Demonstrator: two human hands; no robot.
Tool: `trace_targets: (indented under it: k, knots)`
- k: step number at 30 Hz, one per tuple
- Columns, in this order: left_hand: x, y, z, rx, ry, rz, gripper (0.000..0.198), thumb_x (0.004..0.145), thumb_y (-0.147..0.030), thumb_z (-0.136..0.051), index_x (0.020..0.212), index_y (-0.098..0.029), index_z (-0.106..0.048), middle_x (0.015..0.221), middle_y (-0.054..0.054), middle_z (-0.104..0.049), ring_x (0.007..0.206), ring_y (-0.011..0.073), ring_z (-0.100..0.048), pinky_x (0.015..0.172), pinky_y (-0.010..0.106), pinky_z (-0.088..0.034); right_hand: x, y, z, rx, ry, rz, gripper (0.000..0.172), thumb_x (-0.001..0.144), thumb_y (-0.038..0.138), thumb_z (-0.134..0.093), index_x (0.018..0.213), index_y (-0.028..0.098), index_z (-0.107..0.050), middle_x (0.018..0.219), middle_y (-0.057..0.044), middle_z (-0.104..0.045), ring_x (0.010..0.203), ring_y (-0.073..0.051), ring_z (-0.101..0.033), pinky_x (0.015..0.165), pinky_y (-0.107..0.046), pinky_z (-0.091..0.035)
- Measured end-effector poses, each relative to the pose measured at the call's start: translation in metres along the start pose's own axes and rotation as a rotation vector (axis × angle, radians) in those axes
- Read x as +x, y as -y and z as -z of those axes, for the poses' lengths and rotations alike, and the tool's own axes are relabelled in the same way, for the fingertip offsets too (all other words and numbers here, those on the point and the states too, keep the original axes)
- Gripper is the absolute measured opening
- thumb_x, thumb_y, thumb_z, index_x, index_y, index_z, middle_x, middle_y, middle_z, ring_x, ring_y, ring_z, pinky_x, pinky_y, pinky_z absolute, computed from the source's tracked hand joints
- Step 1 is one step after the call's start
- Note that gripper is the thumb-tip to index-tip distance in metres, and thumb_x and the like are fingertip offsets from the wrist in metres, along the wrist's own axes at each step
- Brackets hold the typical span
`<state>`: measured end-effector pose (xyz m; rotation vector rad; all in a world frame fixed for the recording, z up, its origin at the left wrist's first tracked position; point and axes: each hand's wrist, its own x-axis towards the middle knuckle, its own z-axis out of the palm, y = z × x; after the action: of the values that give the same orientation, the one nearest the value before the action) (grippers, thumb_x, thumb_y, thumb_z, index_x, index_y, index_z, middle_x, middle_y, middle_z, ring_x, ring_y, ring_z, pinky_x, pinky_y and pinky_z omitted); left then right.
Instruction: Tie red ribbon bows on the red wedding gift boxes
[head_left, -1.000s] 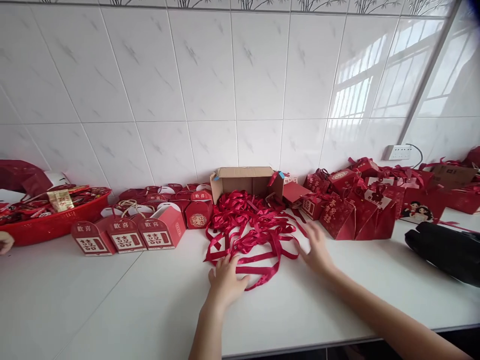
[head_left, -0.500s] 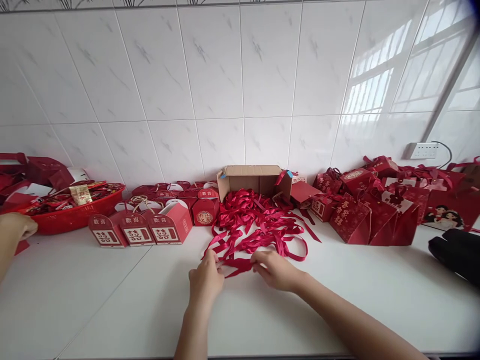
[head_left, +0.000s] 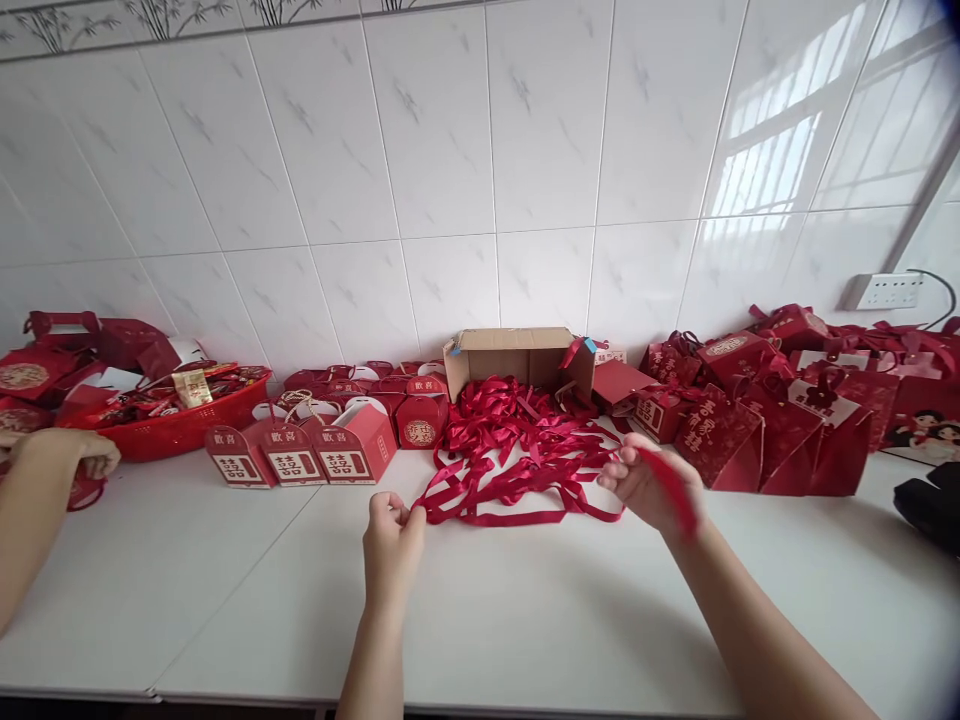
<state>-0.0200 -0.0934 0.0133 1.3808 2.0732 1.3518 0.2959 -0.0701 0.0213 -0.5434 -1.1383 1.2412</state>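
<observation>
A heap of dark red ribbons [head_left: 517,420] spills from an open cardboard box [head_left: 517,345] onto the white table. At the heap's near left edge, my left hand [head_left: 391,535] is closed, thumb against fingers, on the end of a ribbon. My right hand [head_left: 660,490] is raised to the right of the heap, palm turned up and fingers curled. A short piece of red ribbon [head_left: 671,487], smeared by motion, hangs from between its thumb and fingers across the palm.
Red gift boxes [head_left: 292,455] stand left of the heap, and red gift bags [head_left: 780,445] to the right. Farther left is a red basket [head_left: 172,430] of wrapped sweets, with another person's hand [head_left: 82,452] beside it. A black object [head_left: 930,505] lies at the right edge.
My right hand has moved right and up from the ribbons, turning palm up with a ribbon. My left hand has shifted slightly left. The view has turned a little left.
</observation>
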Motion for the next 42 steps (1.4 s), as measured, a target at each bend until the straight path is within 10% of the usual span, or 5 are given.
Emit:
trace_targets:
  k: [5, 12, 22, 31, 42]
  knots:
    - [0.01, 0.006, 0.002, 0.034, 0.023, 0.021, 0.019, 0.072, -0.03, -0.049, 0.079, -0.026, -0.032, 0.054, -0.008, -0.05, 0.051, 0.0158, -0.054, 0.052, 0.024, -0.041, 0.008, -0.005, 0.017, 0.014, -0.287, 0.149, 0.022, 0.071, 0.038, -0.059, 0.092, 0.038, -0.063, 0.093, 0.003, -0.07, 0.088, -0.021, -0.065, 0.076, -0.041, -0.05]
    - [0.085, 0.012, 0.035, 0.248, -0.132, 0.052, 0.026, 0.071, -0.036, -0.057, 0.088, -0.022, -0.044, 0.088, 0.009, -0.064, 0.086, 0.0305, -0.062, 0.073, 0.039, -0.046, 0.02, 0.003, 0.042, 0.293, -0.533, 0.103, 0.012, 0.075, 0.039, -0.061, 0.078, 0.027, -0.06, 0.059, 0.006, -0.054, 0.055, -0.011, -0.053, 0.063, -0.027, -0.05]
    - [0.146, 0.001, 0.032, 0.42, -0.393, -0.051, 0.08, 0.076, -0.06, -0.05, 0.137, -0.015, -0.025, 0.145, 0.021, -0.025, 0.131, 0.0422, -0.027, 0.102, 0.052, -0.031, 0.027, -0.027, 0.044, 0.133, -0.741, -0.071, 0.018, 0.068, 0.033, -0.072, 0.069, 0.017, -0.063, 0.055, 0.004, -0.054, 0.049, -0.008, -0.048, 0.046, -0.02, -0.042]
    - [0.169, -0.011, 0.064, 0.665, 0.021, -0.163, 0.052, 0.067, -0.036, -0.06, 0.113, -0.011, -0.055, 0.119, 0.022, -0.059, 0.114, 0.0444, -0.049, 0.086, 0.048, -0.044, 0.026, -0.026, 0.028, -0.029, -0.617, -0.014, 0.034, 0.06, 0.035, -0.079, 0.089, 0.02, -0.071, 0.064, 0.002, -0.062, 0.066, -0.012, -0.056, 0.066, -0.022, -0.047]
    - [0.101, -0.011, 0.124, 0.566, 0.601, -0.547, 0.039, 0.078, -0.044, -0.054, 0.113, -0.03, -0.064, 0.124, 0.004, -0.062, 0.114, 0.0283, -0.056, 0.087, 0.031, -0.049, 0.023, -0.02, 0.025, -0.167, -0.637, 0.029, 0.03, 0.068, 0.042, -0.071, 0.084, 0.018, -0.068, 0.072, -0.002, -0.066, 0.07, -0.016, -0.059, 0.066, -0.026, -0.046]
